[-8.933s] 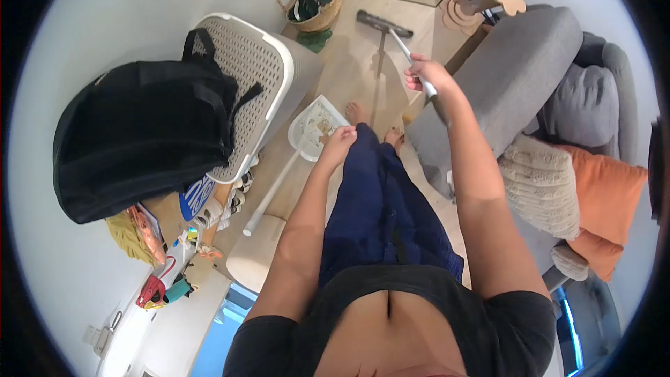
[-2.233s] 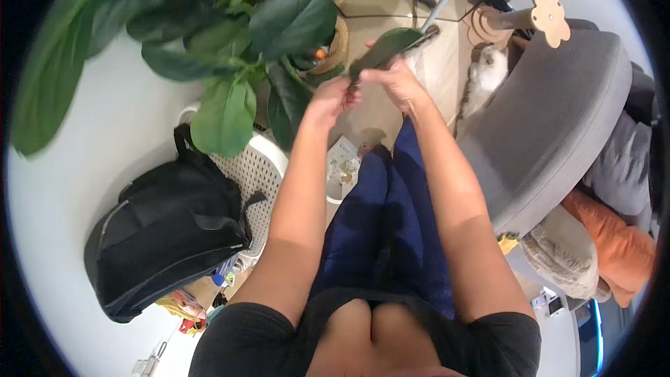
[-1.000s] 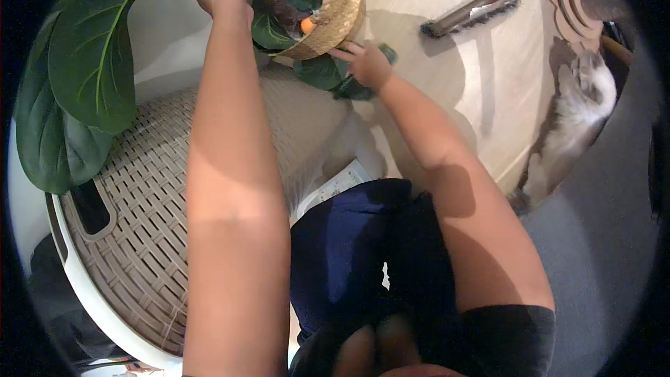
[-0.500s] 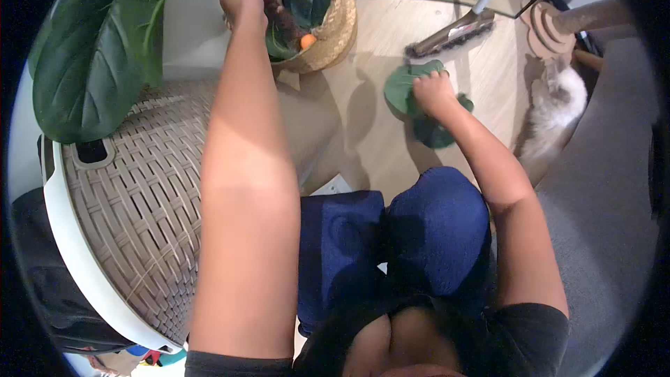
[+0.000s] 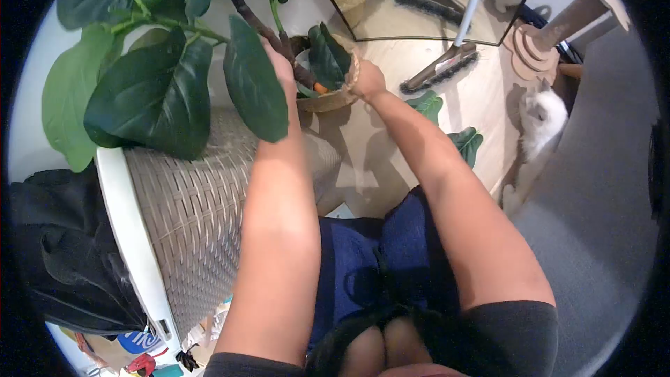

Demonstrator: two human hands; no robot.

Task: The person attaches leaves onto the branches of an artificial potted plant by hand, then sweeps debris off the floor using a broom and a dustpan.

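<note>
The plant (image 5: 157,94) stands in a basket (image 5: 329,103) at 12 o'clock, its stem (image 5: 264,26) leaning toward 11. The right hand (image 5: 366,82), earlier on loose leaves (image 5: 466,145) at 2 o'clock, now curls round the basket's handle (image 5: 354,72); the left hand (image 5: 279,66) is at the stem, its grip hidden. At 7 o'clock, white letters on a blue label (image 5: 139,341) are unreadable.

top (image 5: 481,350): black, low neckline | sleeves (image 5: 520,331): black, short | trousers (image 5: 354,255): navy blue, dark cord (image 5: 381,260) at front, apparently; shadowed | right hand (image 5: 368,82): bare
</note>
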